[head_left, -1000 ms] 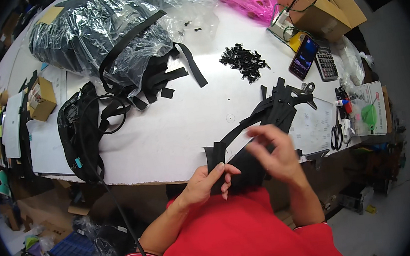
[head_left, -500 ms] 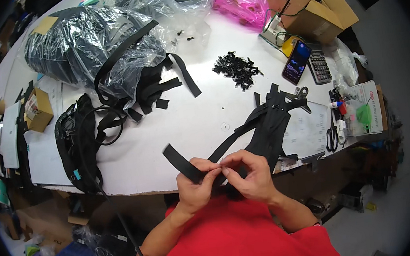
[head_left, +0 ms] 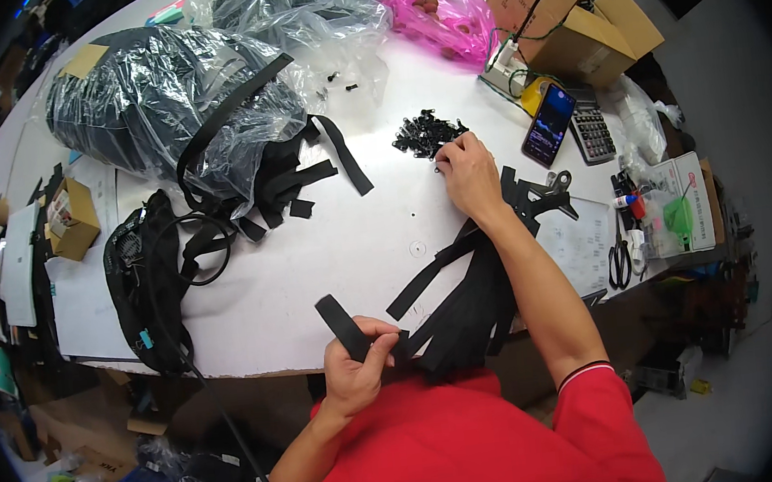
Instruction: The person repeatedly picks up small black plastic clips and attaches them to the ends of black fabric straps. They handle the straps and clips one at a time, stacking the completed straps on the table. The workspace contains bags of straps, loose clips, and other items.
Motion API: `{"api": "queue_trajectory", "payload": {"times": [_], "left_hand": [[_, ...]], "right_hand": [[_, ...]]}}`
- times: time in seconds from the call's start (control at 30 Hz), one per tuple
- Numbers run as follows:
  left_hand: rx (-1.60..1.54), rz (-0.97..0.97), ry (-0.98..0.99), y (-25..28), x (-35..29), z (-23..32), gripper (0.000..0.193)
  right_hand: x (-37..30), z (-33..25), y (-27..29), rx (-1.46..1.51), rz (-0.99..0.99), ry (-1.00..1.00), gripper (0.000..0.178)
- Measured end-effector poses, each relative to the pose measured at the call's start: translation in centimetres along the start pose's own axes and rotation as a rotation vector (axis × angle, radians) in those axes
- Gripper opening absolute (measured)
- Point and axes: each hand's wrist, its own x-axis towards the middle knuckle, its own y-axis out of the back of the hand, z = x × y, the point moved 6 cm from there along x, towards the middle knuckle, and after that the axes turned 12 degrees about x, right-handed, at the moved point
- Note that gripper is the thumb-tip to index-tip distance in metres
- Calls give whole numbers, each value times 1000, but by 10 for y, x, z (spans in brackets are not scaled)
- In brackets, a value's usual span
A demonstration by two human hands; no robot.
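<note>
My left hand (head_left: 351,376) is closed at the table's near edge around a black zipper tape (head_left: 339,324). One end of the tape stands up above the fingers and the other pokes out past the thumb. Out over the table, my right hand (head_left: 473,177) has its fingertips drawn together at the near edge of a pile of black zipper sliders (head_left: 422,133). What those fingertips hold, if anything, is too small to make out. Beneath my right forearm lies a bundle of black zipper tapes (head_left: 472,312), partly hidden, hanging over the near edge.
Plastic-wrapped black goods (head_left: 173,99) and loose black strips (head_left: 287,176) lie at the left. A phone (head_left: 550,126) leans by a calculator (head_left: 592,131) at the right. Black scissors (head_left: 620,263) and cardboard boxes (head_left: 603,34) stand beyond. A dark cable (head_left: 226,410) runs beside my left arm.
My right hand has left the zipper tape and reached forward to the slider pile. My left hand keeps the tape, slightly lower. The view has shifted a little.
</note>
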Motion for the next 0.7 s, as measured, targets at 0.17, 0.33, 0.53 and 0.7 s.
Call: {"api": "queue_trajectory", "payload": {"times": [0.17,0.33,0.53,0.7], "left_hand": [[112,23,-34,9,-1,-4,5],[161,14,-65,10,3,-5,7],[95,-38,50,4,4,-4,9],[60,-52,-12,-3,5,5,13]], "right_hand": [[-11,4,15,413,48,-106,7],[-55,-14,16,1363,-87,-609,21],[-127,-61,15,1895,-245,-798,31],[-161,-84,15,1862,-318,-796,37]]}}
